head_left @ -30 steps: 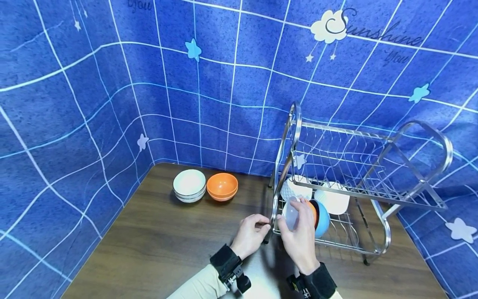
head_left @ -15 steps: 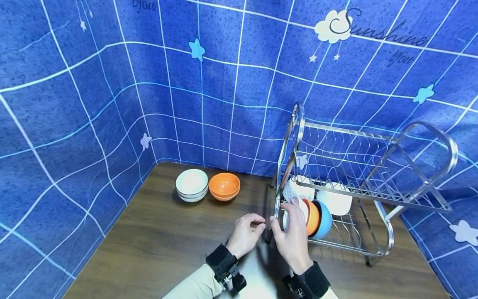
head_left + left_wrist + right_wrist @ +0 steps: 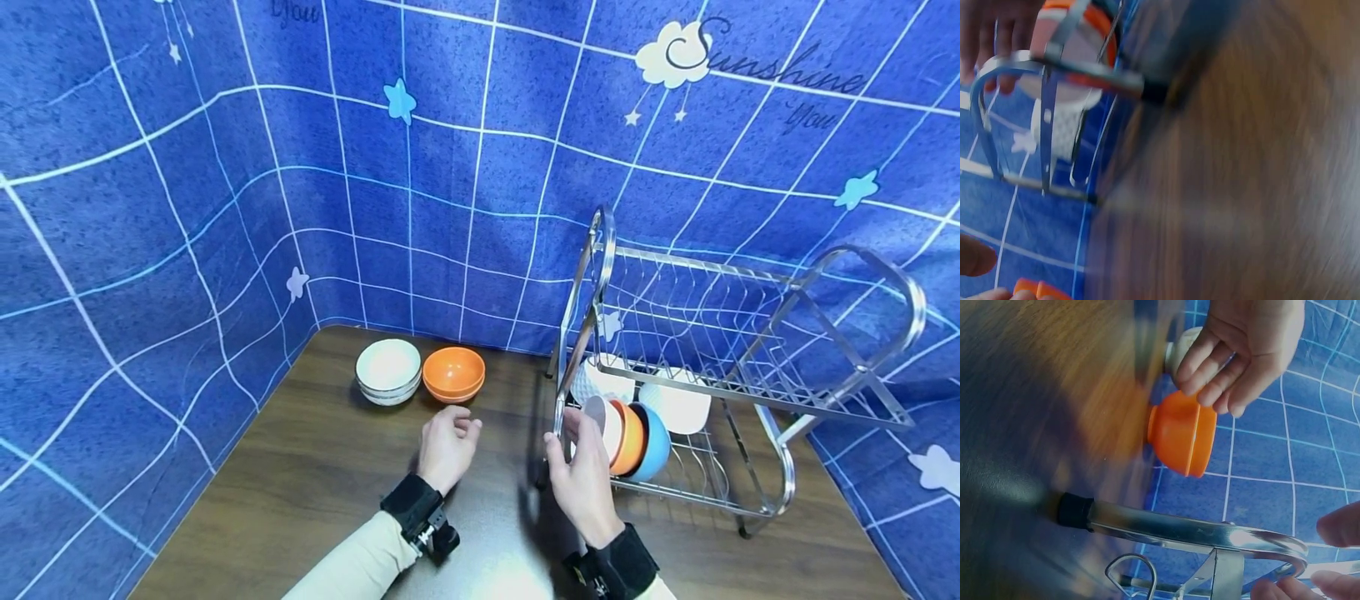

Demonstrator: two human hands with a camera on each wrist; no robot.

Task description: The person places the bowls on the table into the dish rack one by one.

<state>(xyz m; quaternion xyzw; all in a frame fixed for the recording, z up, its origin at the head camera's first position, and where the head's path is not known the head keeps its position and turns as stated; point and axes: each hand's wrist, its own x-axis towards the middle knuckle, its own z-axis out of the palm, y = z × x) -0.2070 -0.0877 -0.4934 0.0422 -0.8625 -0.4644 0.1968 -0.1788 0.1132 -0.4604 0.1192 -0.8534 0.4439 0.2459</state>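
Both hands parted: left hand (image 3: 447, 440) (empty) neared orange bowls (image 3: 453, 374).

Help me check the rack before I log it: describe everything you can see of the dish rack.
The dish rack is shiny metal wire with two tiers and arched end frames, standing upright on the brown table at the right, against the blue backdrop. Its upper tier looks bare. The lower tier holds bowls on edge: white, orange, blue, with more white ones behind. The right hand is at its near end.
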